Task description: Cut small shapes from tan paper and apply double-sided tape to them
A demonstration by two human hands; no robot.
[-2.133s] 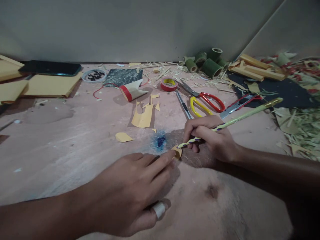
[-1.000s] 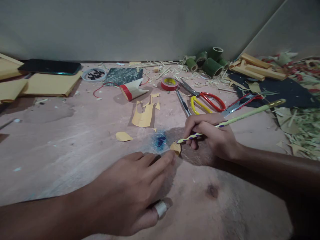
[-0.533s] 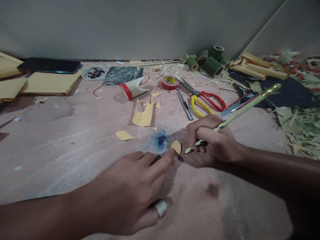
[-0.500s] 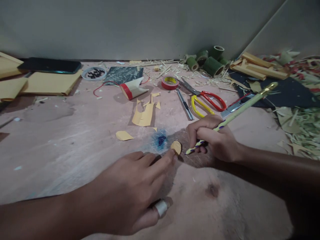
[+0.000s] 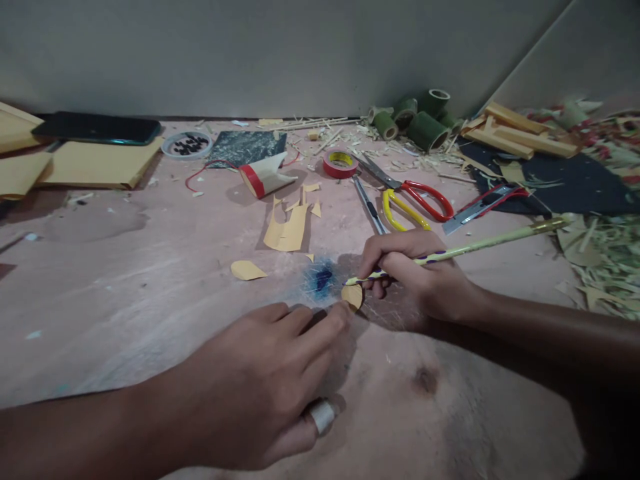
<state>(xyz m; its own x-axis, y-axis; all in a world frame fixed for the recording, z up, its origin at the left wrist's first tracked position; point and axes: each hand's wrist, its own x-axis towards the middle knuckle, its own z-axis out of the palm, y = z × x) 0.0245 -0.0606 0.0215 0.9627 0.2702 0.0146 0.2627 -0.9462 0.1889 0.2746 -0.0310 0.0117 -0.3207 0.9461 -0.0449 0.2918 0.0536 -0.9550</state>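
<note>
My right hand point(image 5: 410, 270) is closed round a pale yellow-green pencil point(image 5: 465, 250) with purple spots and a gold end. Its point is at the upper edge of a small rounded piece of tan paper point(image 5: 353, 297). With a fingertip, my left hand point(image 5: 280, 380) presses that piece's lower edge to the table; its fingers are stretched out and a whitish band wraps the thumb. A leaf-shaped paper piece point(image 5: 248, 270) lies left of a blue stain point(image 5: 323, 280). Behind it a larger cut paper piece point(image 5: 286, 230) curls up from the table.
Scissors point(image 5: 400, 190) with red and yellow handles, a slim cutter point(image 5: 369, 205), a red tape roll point(image 5: 340, 164) and a snap-blade knife point(image 5: 480, 207) lie beyond my hands. Bamboo tubes point(image 5: 425, 130) stand at the back. Shavings point(image 5: 610, 253) heap at right, a phone point(image 5: 97, 128) at left.
My right hand has shifted slightly left, and the pencil has tipped lower, its point moving left and up to the rounded piece's upper edge. My left hand stays in place.
</note>
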